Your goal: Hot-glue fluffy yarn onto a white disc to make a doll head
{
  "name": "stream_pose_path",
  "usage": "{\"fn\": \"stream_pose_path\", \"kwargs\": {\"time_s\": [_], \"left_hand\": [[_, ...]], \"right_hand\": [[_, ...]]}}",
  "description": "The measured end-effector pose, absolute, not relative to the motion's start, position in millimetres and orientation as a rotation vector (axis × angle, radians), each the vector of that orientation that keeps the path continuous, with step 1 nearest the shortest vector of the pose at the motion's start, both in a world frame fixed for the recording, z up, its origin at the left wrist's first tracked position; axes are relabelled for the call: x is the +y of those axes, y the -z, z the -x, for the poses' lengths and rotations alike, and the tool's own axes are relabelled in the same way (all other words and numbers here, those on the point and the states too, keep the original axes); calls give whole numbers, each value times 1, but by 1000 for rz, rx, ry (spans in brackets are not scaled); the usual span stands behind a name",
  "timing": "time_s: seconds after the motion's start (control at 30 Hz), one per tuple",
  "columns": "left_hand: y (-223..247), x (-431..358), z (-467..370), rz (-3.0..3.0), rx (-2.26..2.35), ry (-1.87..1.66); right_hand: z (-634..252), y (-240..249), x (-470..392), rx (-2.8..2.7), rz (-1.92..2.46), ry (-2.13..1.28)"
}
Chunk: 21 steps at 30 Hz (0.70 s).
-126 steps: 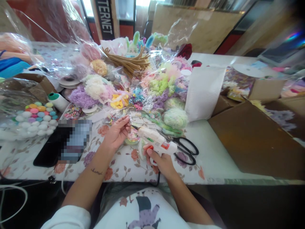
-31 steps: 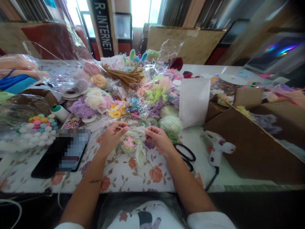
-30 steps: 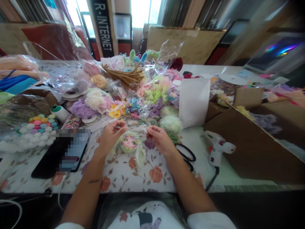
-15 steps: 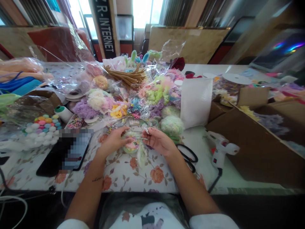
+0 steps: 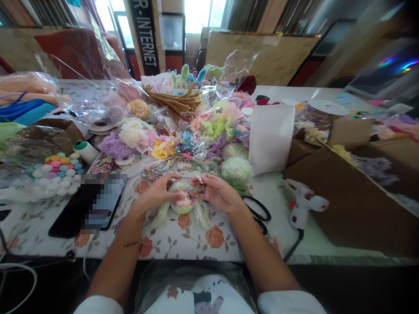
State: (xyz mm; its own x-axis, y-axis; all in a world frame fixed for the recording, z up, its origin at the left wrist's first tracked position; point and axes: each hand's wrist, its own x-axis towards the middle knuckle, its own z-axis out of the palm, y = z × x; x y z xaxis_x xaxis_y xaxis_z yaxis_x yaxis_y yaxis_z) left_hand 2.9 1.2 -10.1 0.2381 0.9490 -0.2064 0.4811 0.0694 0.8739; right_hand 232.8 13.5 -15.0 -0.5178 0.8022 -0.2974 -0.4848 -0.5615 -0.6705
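Observation:
A small pastel yarn doll, with a pink face-like patch and pale green strands hanging at both sides, is in front of me at the table's middle. My left hand curls around its left side, thumb on the pink patch. My right hand is at the doll's right, palm partly turned up. Its thumb and forefinger pinch a small, shiny whitish piece, too small to name. The other right fingers are close to the doll; whether they touch it I cannot tell.
Black-handled scissors and a white glue gun lie to the right, beside a cardboard box. A phone lies left. Yarn balls, a thread spool, pompoms and brown stems crowd the back.
The doll has turned a little, and pale strands now hang on its left as well as its right. My right hand has shifted slightly left, still pinching the shiny piece.

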Motion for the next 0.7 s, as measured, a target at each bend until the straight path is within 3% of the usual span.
{"fn": "stream_pose_path", "kwargs": {"time_s": [0.53,0.7], "left_hand": [[7,-2,-5,-1568,1117,-648],[10,-3,-15,-1590,1104,-817]], "right_hand": [[-241,16,23,-641,877,-1798],[-240,16,24,-566,829,-1731]]}}
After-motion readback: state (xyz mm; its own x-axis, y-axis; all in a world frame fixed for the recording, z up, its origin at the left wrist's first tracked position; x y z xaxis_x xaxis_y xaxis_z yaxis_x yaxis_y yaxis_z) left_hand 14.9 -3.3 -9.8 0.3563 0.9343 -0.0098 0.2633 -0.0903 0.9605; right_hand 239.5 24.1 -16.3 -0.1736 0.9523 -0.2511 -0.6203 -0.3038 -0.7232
